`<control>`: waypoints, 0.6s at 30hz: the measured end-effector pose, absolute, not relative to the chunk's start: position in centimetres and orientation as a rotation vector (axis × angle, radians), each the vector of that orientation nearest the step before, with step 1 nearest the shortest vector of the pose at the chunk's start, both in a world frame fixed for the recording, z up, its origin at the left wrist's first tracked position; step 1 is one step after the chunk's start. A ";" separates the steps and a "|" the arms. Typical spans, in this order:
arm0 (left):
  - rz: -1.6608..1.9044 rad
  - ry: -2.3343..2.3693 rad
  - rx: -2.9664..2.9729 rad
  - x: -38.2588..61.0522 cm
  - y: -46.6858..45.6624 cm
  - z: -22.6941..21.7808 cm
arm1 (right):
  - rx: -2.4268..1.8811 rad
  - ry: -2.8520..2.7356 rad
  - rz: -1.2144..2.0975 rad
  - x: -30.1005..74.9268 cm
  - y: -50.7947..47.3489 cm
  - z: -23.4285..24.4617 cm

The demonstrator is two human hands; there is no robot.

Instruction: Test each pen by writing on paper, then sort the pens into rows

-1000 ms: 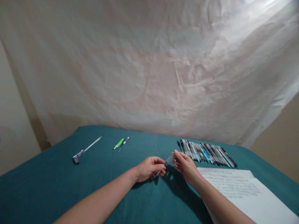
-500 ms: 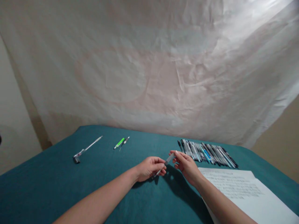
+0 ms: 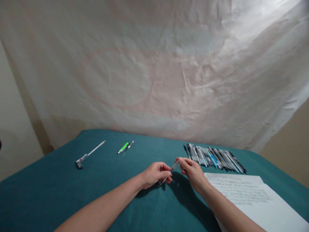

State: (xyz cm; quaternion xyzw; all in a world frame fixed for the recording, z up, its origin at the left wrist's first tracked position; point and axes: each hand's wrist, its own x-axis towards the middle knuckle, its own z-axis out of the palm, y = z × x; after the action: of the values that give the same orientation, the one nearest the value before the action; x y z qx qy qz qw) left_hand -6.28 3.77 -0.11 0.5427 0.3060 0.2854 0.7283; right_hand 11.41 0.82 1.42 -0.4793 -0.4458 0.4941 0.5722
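Note:
A slim, clear-bodied pen is held slantwise between my two hands, above the green cloth. My left hand pinches it around the middle, and its lower tip pokes out beneath the fingers. At the upper end, my right hand has thumb and fingertips closed on the pen. Just beyond the right hand lies a row of many pens, mostly black, grey and clear with a few blue ones. A sheet of paper with lines of handwriting lies under and beside my right forearm.
On the green-covered table, a clear tube-like item with a dark end lies at the left. Left of centre are a bright green pen-like piece and a small white-and-dark piece. A pale sheet hangs behind the table.
My right-hand fingers have drawn in more closely on the pen's upper end. The left hand and the pen have hardly moved.

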 end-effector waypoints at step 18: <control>0.519 0.548 0.964 -6.8 3.7 0.7 | -0.976 -0.971 1.339 10.9 0.3 2.0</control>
State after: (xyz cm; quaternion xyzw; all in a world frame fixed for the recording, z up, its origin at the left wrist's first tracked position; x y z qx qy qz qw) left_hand -6.83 3.66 0.68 0.4524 0.2574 0.2436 0.8184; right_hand 10.92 0.26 2.00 -0.4163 -0.4144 0.5711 0.5734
